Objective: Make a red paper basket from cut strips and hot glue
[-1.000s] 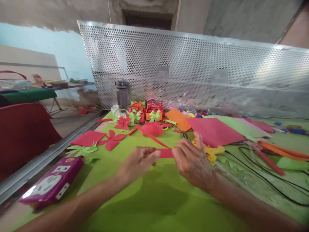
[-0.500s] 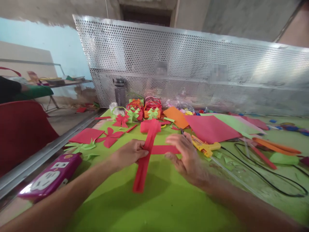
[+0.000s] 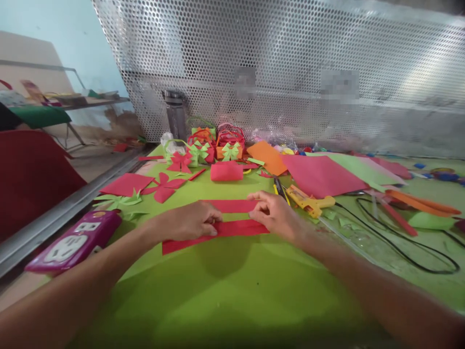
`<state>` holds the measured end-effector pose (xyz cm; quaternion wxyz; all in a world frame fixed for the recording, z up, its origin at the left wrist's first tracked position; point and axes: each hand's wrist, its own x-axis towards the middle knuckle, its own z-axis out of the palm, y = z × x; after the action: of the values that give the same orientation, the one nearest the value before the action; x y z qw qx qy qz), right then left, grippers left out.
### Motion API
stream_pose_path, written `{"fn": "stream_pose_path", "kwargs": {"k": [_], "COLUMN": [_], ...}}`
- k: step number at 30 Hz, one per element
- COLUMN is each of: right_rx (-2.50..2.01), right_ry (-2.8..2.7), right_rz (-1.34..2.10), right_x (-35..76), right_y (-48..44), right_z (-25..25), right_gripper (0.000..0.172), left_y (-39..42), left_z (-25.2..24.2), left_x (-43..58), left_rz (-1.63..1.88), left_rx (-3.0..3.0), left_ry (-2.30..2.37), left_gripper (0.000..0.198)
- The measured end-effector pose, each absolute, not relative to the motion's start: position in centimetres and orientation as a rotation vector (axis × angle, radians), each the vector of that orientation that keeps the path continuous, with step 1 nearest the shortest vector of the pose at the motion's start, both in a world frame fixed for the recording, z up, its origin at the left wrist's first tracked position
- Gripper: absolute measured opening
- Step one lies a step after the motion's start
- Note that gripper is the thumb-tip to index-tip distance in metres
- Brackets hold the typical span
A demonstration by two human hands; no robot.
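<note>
Two long red paper strips lie side by side on the lime-green table sheet (image 3: 232, 291). My left hand (image 3: 189, 222) rests on the near strip (image 3: 236, 229), fingers curled and pinching it near its middle. My right hand (image 3: 278, 213) pinches the right ends of the strips, thumb on the far strip (image 3: 228, 205). Both strips run left to right, the near one slanting down toward the left.
A yellow glue gun (image 3: 308, 201) with a black cord lies right of my right hand. A purple power strip (image 3: 72, 240) sits at the left edge. Red and green paper flowers, small paper baskets (image 3: 218, 145), coloured sheets (image 3: 319, 174) and a perforated metal panel (image 3: 290, 72) stand behind.
The red strip that stood upright across the other has been laid flat, parallel to it. Both hands have come down onto the strips and the view has tilted down.
</note>
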<state>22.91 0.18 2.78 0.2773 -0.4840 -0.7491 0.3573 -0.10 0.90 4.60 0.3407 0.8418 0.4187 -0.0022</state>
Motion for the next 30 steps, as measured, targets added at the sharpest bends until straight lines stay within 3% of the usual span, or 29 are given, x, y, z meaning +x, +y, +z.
{"fn": "stream_pose_path", "kwargs": {"k": [5,13,17,23,30], "right_rx": [-1.353,-1.367,-1.306,-1.21,-1.055], "right_ry": [-2.072,-1.922,-1.88,-1.942,-1.976], "right_rz": [0.934,1.122,1.113,0.965,0.444], "right_x": [22.9,22.7,22.7,22.5,22.7], "right_y": [0.4,0.6,0.6,0.3,-0.1], "right_z": [1.5,0.8,0.4,0.2,1.7], "right_gripper": [0.03,0.019,0.016,0.012,0.012], "left_y": [0.4,-1.5,-1.3,-1.0,-1.7], "left_z": [4.7,4.6,4.1,3.7,4.0], "left_x": [0.2,2.5,2.5,2.5,2.7], "left_rz": [0.007,0.164,0.296,0.322,0.233], "left_rx": [2.263,2.413,2.282,2.128,2.197], "left_ry": [1.204,1.384,1.387,1.373,1.222], "left_gripper": [0.026,0.031,0.022,0.019,0.02]}}
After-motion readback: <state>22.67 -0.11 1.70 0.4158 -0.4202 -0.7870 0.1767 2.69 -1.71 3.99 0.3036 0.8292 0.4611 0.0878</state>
